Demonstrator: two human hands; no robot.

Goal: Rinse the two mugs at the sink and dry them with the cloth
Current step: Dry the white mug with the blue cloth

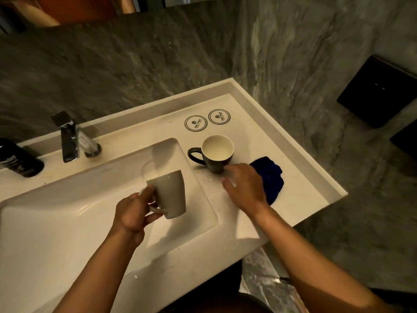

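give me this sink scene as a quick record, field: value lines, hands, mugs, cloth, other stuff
left hand: holds the grey mug by its handle, over the basin
grey mug: upside down, mouth toward the basin
right hand: open, over the counter, reaching between the dark mug and the cloth
dark mug: upright on the counter, white inside, handle pointing left
blue cloth: crumpled on the counter, partly hidden by the right hand
faucet: no water visibly running
coasters: two, behind the dark mug

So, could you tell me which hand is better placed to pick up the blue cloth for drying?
The right hand. It is empty and hovers just above the blue cloth on the counter, beside the dark mug. The left hand is busy holding the pale mug by its handle over the basin.
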